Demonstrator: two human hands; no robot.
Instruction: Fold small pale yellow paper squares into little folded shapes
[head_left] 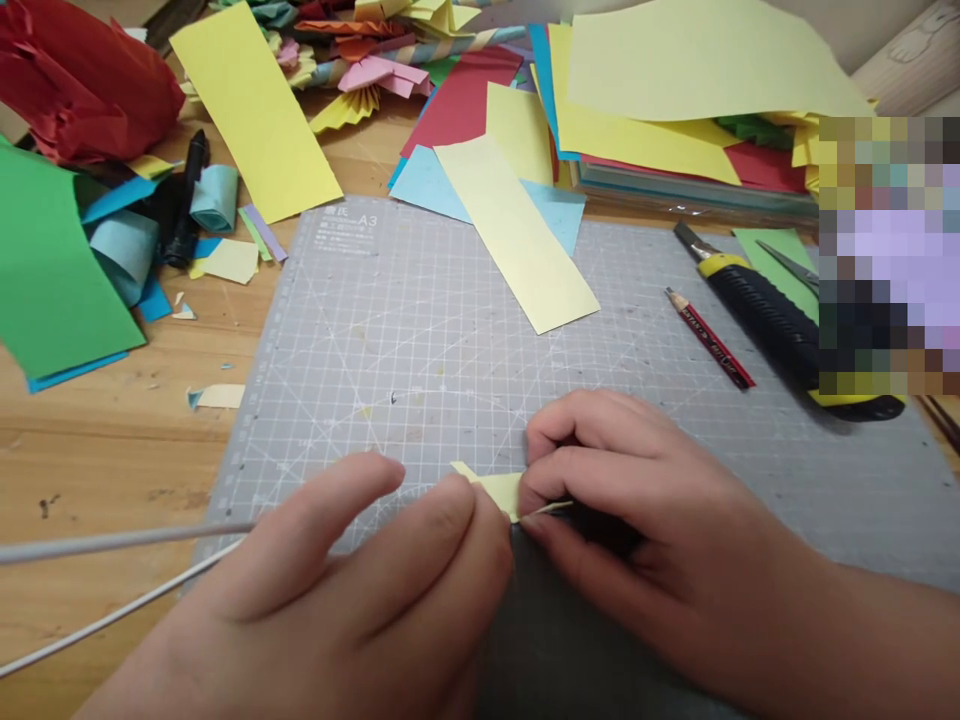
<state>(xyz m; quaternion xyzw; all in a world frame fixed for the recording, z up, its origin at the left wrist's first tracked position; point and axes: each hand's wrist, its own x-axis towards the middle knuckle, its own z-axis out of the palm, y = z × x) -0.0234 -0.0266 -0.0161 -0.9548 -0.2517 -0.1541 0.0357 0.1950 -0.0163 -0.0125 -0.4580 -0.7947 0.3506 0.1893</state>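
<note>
Two hands, left and right, pinch a pale-yellow paper strip; a red pencil lies at two o'clock.

matt gray mat, smooth wooden table, crinkled red paper

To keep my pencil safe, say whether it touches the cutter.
No, the red pencil lies on the mat, apart from the cutter.
</note>
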